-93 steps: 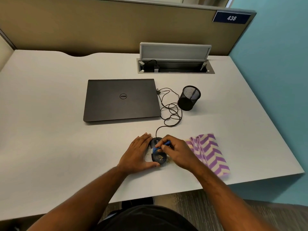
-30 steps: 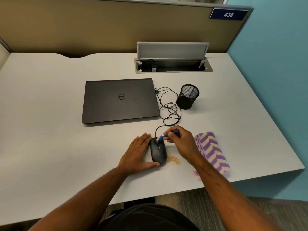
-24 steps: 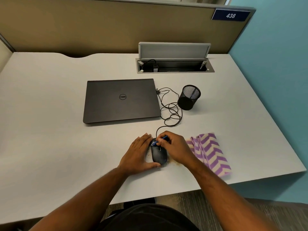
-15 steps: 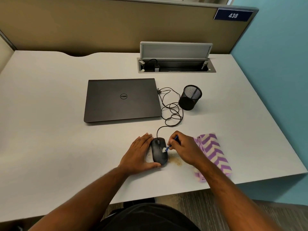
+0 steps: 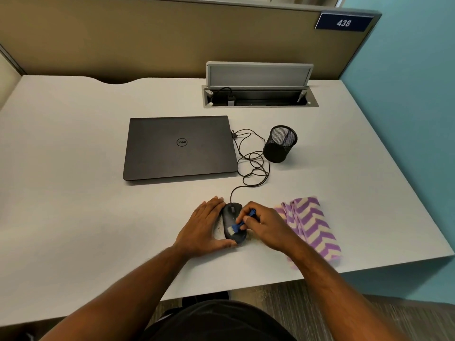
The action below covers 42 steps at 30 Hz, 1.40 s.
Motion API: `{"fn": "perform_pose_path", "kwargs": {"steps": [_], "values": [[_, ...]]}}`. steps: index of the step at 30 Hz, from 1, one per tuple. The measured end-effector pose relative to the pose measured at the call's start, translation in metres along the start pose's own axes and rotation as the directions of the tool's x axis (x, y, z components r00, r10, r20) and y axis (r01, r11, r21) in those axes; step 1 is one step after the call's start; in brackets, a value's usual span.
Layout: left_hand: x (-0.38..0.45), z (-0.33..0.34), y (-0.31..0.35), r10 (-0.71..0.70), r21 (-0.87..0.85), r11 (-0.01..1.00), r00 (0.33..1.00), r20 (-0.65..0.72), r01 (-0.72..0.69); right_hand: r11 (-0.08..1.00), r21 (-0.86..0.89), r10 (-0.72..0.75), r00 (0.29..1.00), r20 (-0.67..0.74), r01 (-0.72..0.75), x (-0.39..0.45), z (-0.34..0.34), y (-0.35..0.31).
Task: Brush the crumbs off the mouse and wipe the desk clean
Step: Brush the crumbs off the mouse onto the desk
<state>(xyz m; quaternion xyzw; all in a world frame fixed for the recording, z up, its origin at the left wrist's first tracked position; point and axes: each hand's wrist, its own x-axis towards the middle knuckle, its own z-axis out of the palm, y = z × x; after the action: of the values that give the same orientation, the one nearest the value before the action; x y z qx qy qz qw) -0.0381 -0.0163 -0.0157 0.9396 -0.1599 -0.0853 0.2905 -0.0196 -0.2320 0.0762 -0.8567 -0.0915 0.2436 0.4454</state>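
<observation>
Mouse (image 5: 231, 214) sitting between both hands, long axis pointing away from the body. Left hand (image 5: 204, 227) bracing its left side, fingers straight. Right hand (image 5: 267, 227) pinching brush (image 5: 238, 225), bristles touching mouse top. Cloth (image 5: 311, 225) lying just right of that hand.

The desk (image 5: 73, 193) was smooth and matt, the mouse (image 5: 232, 217) matt black plastic, the cloth (image 5: 312, 225) soft woven fabric, the pen cup (image 5: 280, 147) metal mesh.

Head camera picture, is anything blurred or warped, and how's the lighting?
Head view: the wide-angle lens skews the desk edges; the striped cloth looks smeared at its near end; laptop, mouse and brush are sharp; soft light, faint shadows, no glare.
</observation>
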Motion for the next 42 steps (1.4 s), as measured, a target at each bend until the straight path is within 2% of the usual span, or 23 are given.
{"fn": "perform_pose_path", "kwargs": {"steps": [5,8,10,15,20,25,29,31,34,39,42], "values": [[0.001,0.001,0.0,-0.029,-0.005,1.0,0.999,0.023,0.029,0.991,-0.044,0.117,0.975,-0.187,-0.128,0.002,-0.025,0.015],[0.002,0.001,-0.001,-0.045,-0.004,0.999,0.998,0.039,0.045,0.987,0.108,0.144,0.94,-0.31,-0.116,0.013,-0.029,0.012],[0.003,0.001,-0.001,-0.055,-0.015,0.998,0.997,0.049,0.056,0.98,0.18,0.144,0.932,-0.334,-0.086,0.022,-0.026,0.004],[0.002,0.002,-0.001,-0.053,-0.026,0.998,0.997,0.047,0.055,0.973,0.207,0.159,0.948,-0.277,-0.102,0.045,-0.011,-0.009],[0.002,0.002,-0.002,-0.031,-0.023,0.999,0.999,0.017,0.031,0.986,0.069,0.163,0.942,-0.294,-0.15,0.054,0.003,-0.009],[0.002,0.004,-0.004,-0.031,-0.02,0.999,1.0,0.005,0.031,0.994,-0.063,0.08,0.98,-0.18,-0.093,0.041,0.012,-0.013],[0.003,0.004,-0.004,-0.04,-0.03,0.999,0.999,0.025,0.04,0.983,-0.155,0.046,0.95,-0.31,-0.099,0.04,0.009,-0.014],[0.003,0.004,-0.004,-0.038,-0.027,0.999,0.999,0.02,0.038,0.981,-0.178,0.032,0.965,-0.259,-0.08,0.038,0.01,-0.013],[0.002,0.005,-0.004,-0.026,-0.01,1.0,1.0,0.014,0.027,0.981,-0.192,0.013,0.994,-0.108,-0.034,0.037,0.013,-0.014],[0.003,0.004,-0.004,-0.03,-0.014,0.999,0.999,0.022,0.03,0.973,-0.222,-0.003,0.967,-0.255,-0.055,0.041,0.013,-0.016],[0.003,0.004,-0.004,-0.025,-0.011,1.0,1.0,0.018,0.025,0.976,-0.214,-0.002,0.993,-0.118,-0.024,0.041,0.011,-0.016]]}}
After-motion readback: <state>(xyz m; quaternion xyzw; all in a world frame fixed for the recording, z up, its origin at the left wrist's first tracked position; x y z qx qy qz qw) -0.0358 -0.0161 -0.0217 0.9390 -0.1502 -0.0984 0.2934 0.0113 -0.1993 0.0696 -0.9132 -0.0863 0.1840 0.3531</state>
